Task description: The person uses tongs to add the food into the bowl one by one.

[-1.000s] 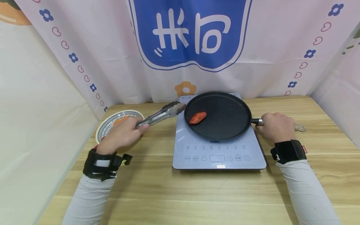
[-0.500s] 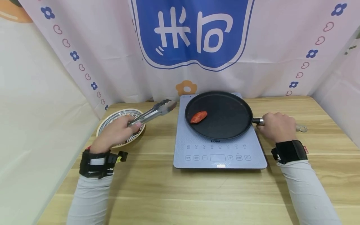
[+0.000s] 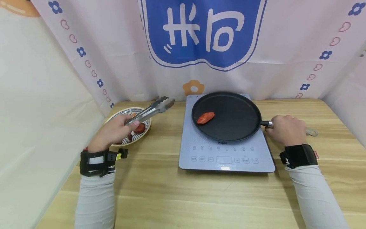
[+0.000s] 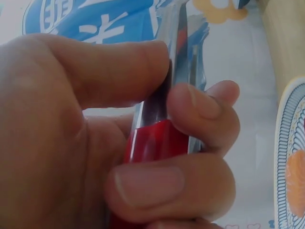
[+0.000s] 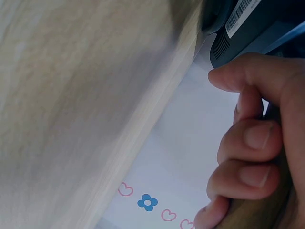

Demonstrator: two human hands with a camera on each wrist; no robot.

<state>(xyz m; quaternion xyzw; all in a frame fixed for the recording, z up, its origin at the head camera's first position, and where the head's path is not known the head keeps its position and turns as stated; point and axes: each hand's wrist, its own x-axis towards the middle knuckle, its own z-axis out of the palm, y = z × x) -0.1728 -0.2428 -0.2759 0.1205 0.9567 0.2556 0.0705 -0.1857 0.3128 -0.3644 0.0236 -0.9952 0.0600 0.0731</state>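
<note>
My left hand (image 3: 114,131) grips metal tongs (image 3: 151,109) over the near side of a patterned plate (image 3: 146,126). Red shows on the tongs' handle (image 4: 159,138) in the left wrist view, between thumb and curled fingers. The tongs' tips point toward the pan, apart from it and close together. On the plate lie a dark red round slice (image 3: 140,128) and other food, partly hidden by the hand. A black flat pan (image 3: 231,117) holds one reddish oblong piece of meat (image 3: 206,118) near its left rim. My right hand (image 3: 288,129) grips the pan's handle (image 3: 266,123), fingers wrapped round it.
Under the pan is a light grey induction cooker (image 3: 226,163) with touch controls along its front. Both stand on a wooden table (image 3: 177,197). A printed cloth (image 3: 120,63) hangs right behind the table's back edge.
The left hand and tongs have moved left, from beside the pan's rim to farther from it, uncovering more of the plate's right side. The right hand keeps its grip on the pan handle.
</note>
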